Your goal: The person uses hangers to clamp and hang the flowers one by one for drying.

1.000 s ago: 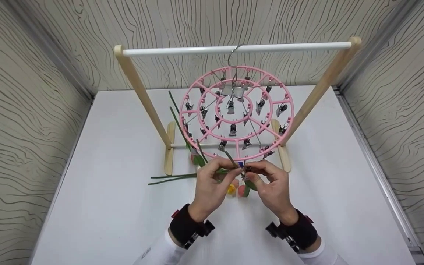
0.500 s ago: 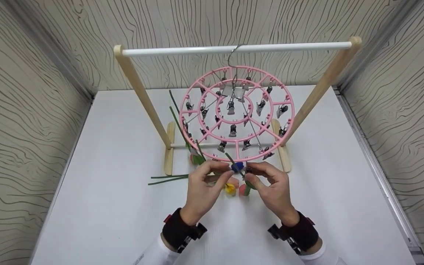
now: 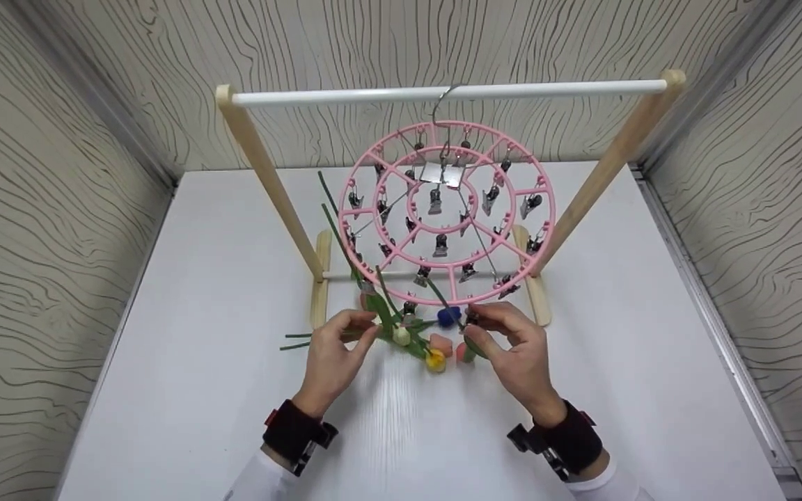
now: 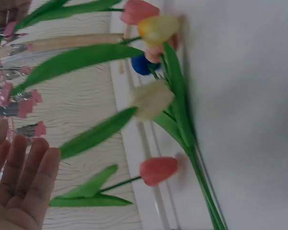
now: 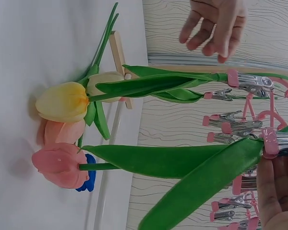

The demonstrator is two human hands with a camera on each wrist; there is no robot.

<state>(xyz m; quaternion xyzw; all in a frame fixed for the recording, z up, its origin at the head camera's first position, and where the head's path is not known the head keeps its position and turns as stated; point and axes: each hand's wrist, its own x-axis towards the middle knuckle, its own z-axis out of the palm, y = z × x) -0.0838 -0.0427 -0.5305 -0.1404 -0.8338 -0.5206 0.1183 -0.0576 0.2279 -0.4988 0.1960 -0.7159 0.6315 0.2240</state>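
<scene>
My right hand (image 3: 512, 351) pinches a metal clip (image 5: 274, 142) with pink tips, at the front rim of the pink round clip hanger (image 3: 451, 285). That clip grips the stem of a pink tulip (image 5: 57, 165), which hangs bloom down with two long green leaves. My left hand (image 3: 335, 351) is held apart to the left, its fingers fairly straight in the left wrist view and nothing in them. Beside it a white tulip (image 4: 153, 99) and a yellow tulip (image 4: 158, 29) hang bloom down. Another pink tulip (image 4: 158, 170) hangs farther left.
A wooden stand with a white bar (image 3: 345, 96) carries the hanger by its hook. Several other clips (image 3: 441, 245) dangle from the rings. On the white table (image 3: 234, 417) lie a blue tulip (image 3: 449, 316) and a peach tulip (image 3: 441, 344), with green stems (image 4: 204, 187) pointing left.
My left hand has let go of the pink tulip's stem and moved away to the left, uncovering the white and yellow tulips. The right hand has stayed at the clip. The hanger has tilted slightly.
</scene>
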